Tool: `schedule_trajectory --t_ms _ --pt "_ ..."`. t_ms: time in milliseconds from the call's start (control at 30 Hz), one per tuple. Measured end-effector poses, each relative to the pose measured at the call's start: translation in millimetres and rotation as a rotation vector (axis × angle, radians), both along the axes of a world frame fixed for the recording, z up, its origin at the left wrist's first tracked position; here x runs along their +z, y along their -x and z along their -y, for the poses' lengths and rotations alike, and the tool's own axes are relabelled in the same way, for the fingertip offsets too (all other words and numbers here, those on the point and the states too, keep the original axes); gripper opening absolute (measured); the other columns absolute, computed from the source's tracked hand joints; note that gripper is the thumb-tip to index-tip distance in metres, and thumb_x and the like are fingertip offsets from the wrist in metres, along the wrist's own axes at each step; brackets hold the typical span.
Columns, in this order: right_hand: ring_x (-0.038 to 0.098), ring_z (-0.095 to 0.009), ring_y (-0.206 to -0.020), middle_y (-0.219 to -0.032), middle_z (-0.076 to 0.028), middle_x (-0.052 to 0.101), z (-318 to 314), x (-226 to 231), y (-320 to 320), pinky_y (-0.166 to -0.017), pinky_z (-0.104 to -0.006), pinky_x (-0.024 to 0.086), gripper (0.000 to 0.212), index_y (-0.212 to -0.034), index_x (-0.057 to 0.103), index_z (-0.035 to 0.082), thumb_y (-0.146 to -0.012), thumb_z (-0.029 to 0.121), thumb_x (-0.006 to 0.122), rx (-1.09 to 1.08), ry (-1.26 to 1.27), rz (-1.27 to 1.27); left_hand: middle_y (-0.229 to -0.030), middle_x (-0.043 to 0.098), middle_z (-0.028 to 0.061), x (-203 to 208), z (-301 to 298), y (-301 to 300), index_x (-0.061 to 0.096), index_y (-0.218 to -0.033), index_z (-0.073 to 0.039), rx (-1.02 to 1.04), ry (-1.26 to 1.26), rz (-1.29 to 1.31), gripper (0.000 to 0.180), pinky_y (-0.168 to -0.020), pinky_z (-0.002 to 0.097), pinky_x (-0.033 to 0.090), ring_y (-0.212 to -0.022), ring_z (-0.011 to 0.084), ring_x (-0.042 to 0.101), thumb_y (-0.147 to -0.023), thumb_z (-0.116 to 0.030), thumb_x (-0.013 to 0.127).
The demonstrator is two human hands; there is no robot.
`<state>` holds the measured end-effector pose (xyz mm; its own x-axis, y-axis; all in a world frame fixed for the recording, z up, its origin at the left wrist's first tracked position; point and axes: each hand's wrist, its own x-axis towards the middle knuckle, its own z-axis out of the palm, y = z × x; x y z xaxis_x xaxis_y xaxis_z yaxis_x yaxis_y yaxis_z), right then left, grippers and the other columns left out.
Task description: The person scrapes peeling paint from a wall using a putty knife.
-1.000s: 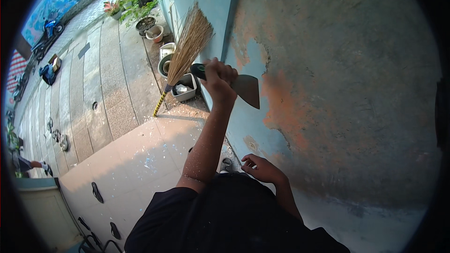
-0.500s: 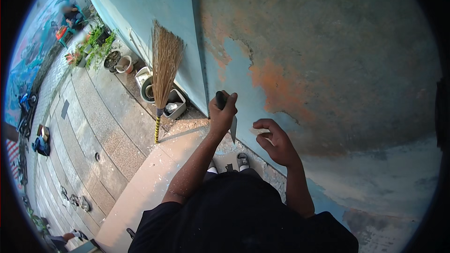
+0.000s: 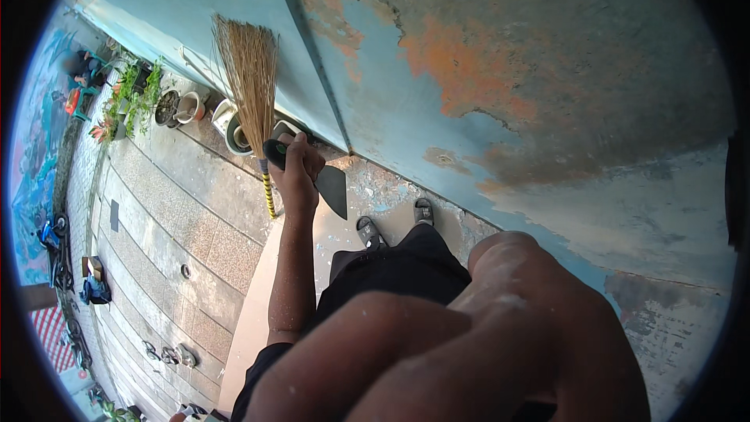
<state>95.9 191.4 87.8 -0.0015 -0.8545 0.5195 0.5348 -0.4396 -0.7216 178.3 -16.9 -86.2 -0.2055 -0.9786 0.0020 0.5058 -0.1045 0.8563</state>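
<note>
The blue wall (image 3: 484, 94), with paint peeled to orange and grey patches, fills the right side and rises just beside the scraper. A broom (image 3: 250, 86) is leaned against it behind. The right hand (image 3: 500, 336) is seen very close to the camera (blurred, so its state cannot be told). The left hand (image 3: 297, 168) is closed around the scraper (image 3: 316, 176), held low over the floor, blade pointing down toward the feet, the wall to its right

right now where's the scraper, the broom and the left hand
scraper (image 3: 333, 190), head view, on the flat dark blade
broom (image 3: 250, 82), head view, on the straw bristles
left hand (image 3: 299, 176), head view, on the back of the hand
</note>
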Motion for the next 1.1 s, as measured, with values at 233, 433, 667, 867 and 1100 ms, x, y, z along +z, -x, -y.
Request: schedule_trajectory --t_ms 233,433,667,867,1100 --pt "0.045 -0.033 -0.130 -0.135 -0.024 0.047 18.2 16.7 -22.0 -0.108 -0.0482 0.036 0.017 -0.106 0.066 0.008 -0.095 0.017 0.056 0.076 0.062 0.016 -0.053 0.032 -0.0038 7.8 4.0 -13.0 0.037 -0.069 -0.014 0.001 -0.013 -0.043 0.032 -0.042 0.0260 0.023 -0.042 0.0073 0.026 -0.094 -0.010 0.057" --pt "0.045 -0.035 -0.129 -0.134 -0.025 0.048 39.5 24.2 -61.2 -0.108 -0.0493 0.036 0.020 -0.106 0.066 0.008 -0.097 0.021 0.055 0.157 0.097 0.031 -0.053 0.032 -0.0036 -3.5 10.5 -16.8 0.037 -0.069 -0.014 -0.006 -0.047 -0.053 0.033 -0.042 0.0266 0.023 -0.042 0.0076 0.026 -0.094 -0.011 0.058" --pt "0.046 -0.036 -0.127 -0.132 -0.027 0.049 75.0 32.6 -15.2 -0.107 -0.0506 0.036 0.023 -0.106 0.066 0.009 -0.099 0.026 0.053 0.244 0.151 0.049 -0.052 0.031 -0.0036 -2.4 16.0 -11.2 0.037 -0.069 -0.013 -0.004 -0.031 -0.055 0.033 -0.042 0.0270 0.023 -0.042 0.0075 0.025 -0.094 -0.009 0.058" --pt "0.036 -0.028 -0.140 -0.149 -0.013 0.040 93.9 -14.9 53.6 -0.108 -0.0459 0.035 0.063 -0.140 0.045 0.005 -0.082 0.022 0.065 -0.086 -0.185 -0.619 -0.066 0.052 -0.0016 5.7 4.9 0.5 0.053 -0.080 -0.008 0.026 0.096 0.139 0.019 -0.051 0.0227 0.035 -0.057 0.0056 0.047 -0.092 -0.009 0.067" --pt "0.035 -0.034 -0.143 -0.153 -0.017 0.036 100.4 -128.1 70.7 -0.115 -0.0486 0.031 0.075 -0.147 0.041 0.006 -0.088 0.037 0.075 -0.642 -0.264 -1.014 -0.077 0.064 0.0161 28.1 -39.7 33.5 0.055 -0.097 -0.002 -0.460 0.518 0.584 0.028 -0.065 0.0380 0.051 -0.077 0.0360 0.069 -0.079 -0.013 0.074"
